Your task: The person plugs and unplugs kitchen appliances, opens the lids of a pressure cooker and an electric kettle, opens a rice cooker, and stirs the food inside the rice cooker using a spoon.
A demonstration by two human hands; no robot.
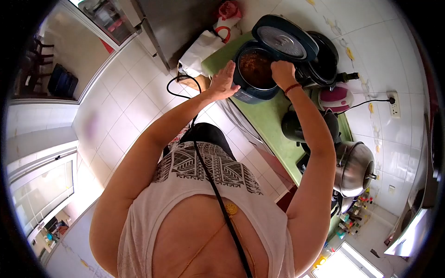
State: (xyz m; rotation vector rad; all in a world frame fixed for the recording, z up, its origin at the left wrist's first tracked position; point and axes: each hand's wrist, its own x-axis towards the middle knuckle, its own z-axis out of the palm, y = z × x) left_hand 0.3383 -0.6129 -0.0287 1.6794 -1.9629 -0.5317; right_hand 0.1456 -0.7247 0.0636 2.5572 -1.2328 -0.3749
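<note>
A dark blue rice cooker (254, 96) stands on the green counter with its hinged lid (283, 38) raised. Inside its pot is a brown, soupy food (256, 69) with reddish bits along one side. My left hand (223, 83) is at the cooker's near left side, fingers stretched out and nothing in them; whether it touches the wall I cannot tell. Over the right rim of the pot, my right hand (282, 75) is closed, with a red band on its wrist. What it grips, if anything, is hidden by the fingers.
Right of the cooker are a black pan (324, 65), a pink and white appliance (334, 98), a dark kettle-like pot (293, 125) and a domed steel pot (354, 169). A white bag (199, 53) is beside the counter (264, 123). A black cable (204, 162) hangs before my body.
</note>
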